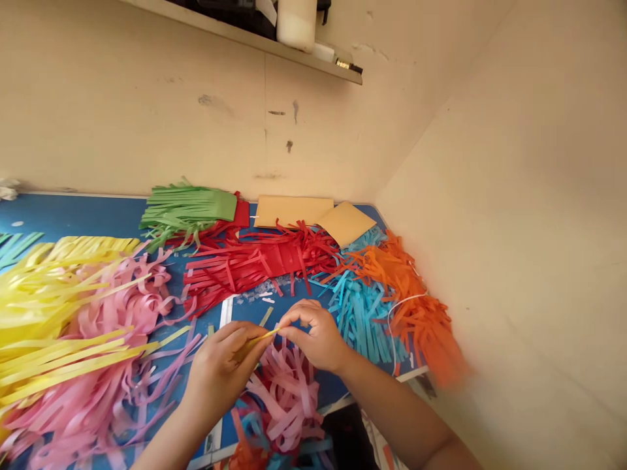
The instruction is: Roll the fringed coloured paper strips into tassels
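A narrow yellow paper strip is stretched between my two hands over the blue table. My left hand is closed around one part of it, with the thumb on top. Thumb and fingertips of my right hand pinch its other end. Just below the hands hangs a bunch of pink paper strips at the table's front edge. Beyond them, a bundle of red fringed paper lies across the table.
Yellow fringe and pink fringe cover the left side. Green fringe and yellow card pieces lie along the wall. Blue fringe, orange fringe and a white cord are at right. A shelf juts out above.
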The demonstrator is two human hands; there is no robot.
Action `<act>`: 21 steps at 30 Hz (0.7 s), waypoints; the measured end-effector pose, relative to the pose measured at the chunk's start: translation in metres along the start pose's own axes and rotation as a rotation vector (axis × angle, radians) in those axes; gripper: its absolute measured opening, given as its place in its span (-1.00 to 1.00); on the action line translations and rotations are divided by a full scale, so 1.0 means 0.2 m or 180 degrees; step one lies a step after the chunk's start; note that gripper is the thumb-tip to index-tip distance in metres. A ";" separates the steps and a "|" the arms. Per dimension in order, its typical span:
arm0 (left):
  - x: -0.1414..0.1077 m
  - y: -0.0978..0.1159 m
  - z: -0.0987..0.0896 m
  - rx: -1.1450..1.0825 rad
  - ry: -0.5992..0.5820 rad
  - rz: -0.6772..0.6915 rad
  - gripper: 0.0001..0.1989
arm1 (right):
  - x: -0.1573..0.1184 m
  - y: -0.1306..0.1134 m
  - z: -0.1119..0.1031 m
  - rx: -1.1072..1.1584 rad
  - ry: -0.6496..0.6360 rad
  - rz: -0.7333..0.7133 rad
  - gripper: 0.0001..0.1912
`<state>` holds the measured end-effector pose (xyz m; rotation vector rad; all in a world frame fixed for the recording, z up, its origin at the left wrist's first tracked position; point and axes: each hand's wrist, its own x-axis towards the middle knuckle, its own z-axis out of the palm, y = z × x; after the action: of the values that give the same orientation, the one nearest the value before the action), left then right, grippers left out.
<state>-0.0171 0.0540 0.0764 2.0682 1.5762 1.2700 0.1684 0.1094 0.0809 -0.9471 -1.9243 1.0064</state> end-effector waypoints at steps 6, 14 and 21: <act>-0.02 0.00 0.02 0.0161 0.0334 0.0618 -0.92 | -0.02 -0.04 0.00 -0.0211 0.0084 -0.0372 -0.80; -0.02 0.01 0.02 0.0301 0.0268 0.0682 -0.88 | -0.04 -0.05 0.01 -0.0179 0.0247 -0.0328 -0.81; 0.00 0.06 0.01 0.0171 0.0456 0.0885 -0.82 | -0.05 -0.08 0.00 -0.0084 0.0267 -0.0417 -0.90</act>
<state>-0.0079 0.0494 0.0835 2.3416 1.4286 1.5144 0.1681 0.0945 0.0914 -0.8526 -1.9070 0.8547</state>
